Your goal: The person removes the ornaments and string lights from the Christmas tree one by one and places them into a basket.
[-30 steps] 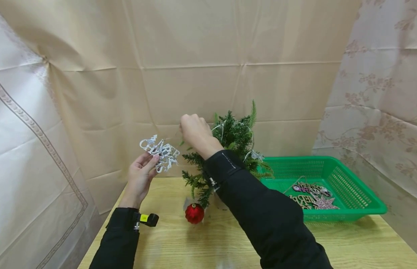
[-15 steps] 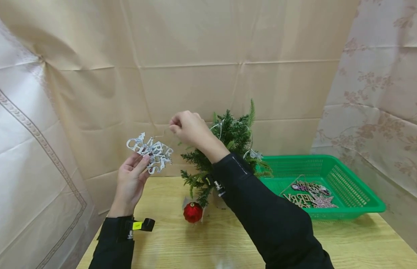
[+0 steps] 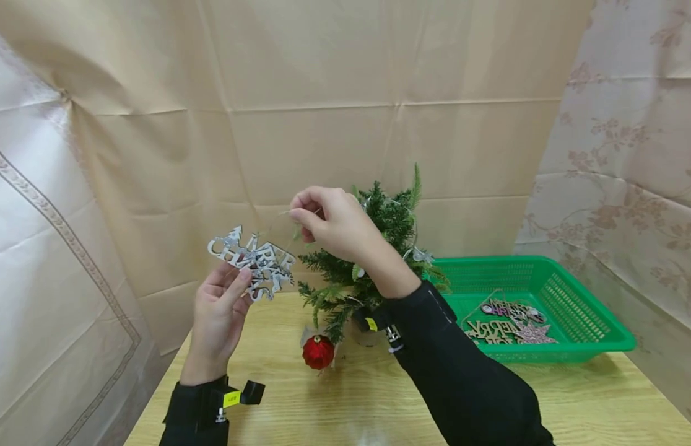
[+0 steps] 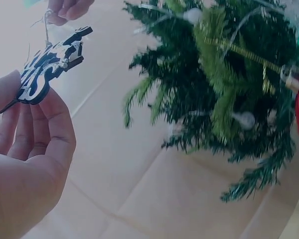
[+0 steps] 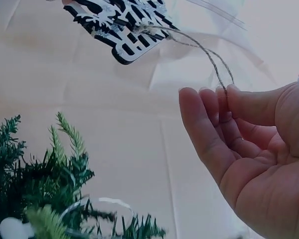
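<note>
My left hand (image 3: 220, 310) pinches a silvery letter-shaped Christmas ornament (image 3: 253, 260) between thumb and fingers, left of the small Christmas tree (image 3: 390, 223). A thin twine loop (image 5: 202, 47) runs from the ornament to my right hand (image 3: 342, 223). In the right wrist view, thumb and fingertips pinch that twine. The right hand is raised in front of the tree's left side and hides part of it. A red ball ornament (image 3: 318, 352) hangs from a low branch of the tree. In the left wrist view, the letter ornament (image 4: 50, 64) appears nearly edge-on.
A green plastic basket (image 3: 579, 350) stands on the right of the wooden table (image 3: 278, 396). Inside lie letter ornaments (image 3: 493, 331) and a pink glitter star (image 3: 534, 333). A beige curtain (image 3: 301, 124) hangs behind. White bulbs (image 4: 244, 119) on a wire sit among the branches.
The right hand first moved left, away from the tree, then slightly back right, and turned so its pinching fingers show. The left hand shifted left and lower with the ornament.
</note>
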Available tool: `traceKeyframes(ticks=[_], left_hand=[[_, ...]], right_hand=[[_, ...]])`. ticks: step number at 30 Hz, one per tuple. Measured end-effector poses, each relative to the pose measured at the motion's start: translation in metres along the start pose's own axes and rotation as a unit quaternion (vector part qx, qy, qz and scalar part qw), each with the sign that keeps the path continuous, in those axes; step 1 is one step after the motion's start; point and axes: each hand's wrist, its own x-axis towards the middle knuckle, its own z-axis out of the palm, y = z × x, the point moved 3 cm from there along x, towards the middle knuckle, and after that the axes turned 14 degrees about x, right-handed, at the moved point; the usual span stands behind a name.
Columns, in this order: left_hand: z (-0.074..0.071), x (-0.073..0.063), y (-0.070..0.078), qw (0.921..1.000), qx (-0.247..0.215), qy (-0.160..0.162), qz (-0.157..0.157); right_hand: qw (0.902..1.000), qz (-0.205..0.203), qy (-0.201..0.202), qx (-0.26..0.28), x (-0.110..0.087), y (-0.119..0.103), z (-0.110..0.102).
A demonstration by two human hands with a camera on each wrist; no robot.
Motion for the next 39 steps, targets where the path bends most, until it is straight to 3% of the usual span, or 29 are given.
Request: traceKeyframes(ticks=[7, 13, 22, 31, 39], left_hand=[[0.02, -0.015, -0.004, 0.9987, 0.045, -0.024, 0.001], [0.046, -0.031, -0.01, 0.9933, 0.093, -0.068, 0.004], [0.09, -0.05, -0.021, 0.9779, 0.19, -0.086, -0.019], [0.135, -0.067, -0.04, 0.9592, 0.222, -0.15, 0.089], [0.166, -0.077, -0.058, 0.9359, 0.266, -0.164, 0.163]], right_hand=[[0.9963, -0.005, 0.033, 0.079, -0.029, 0.006, -0.019], [0.9863, -0.009, 0.066, 0.151, -0.055, 0.01, -0.036], [0.9796, -0.01, 0.116, 0.163, -0.092, 0.014, -0.066], [0.9716, 0.0, 0.161, 0.173, -0.128, 0.036, -0.093], [0.9596, -0.001, 0.193, 0.205, -0.153, 0.063, -0.115]])
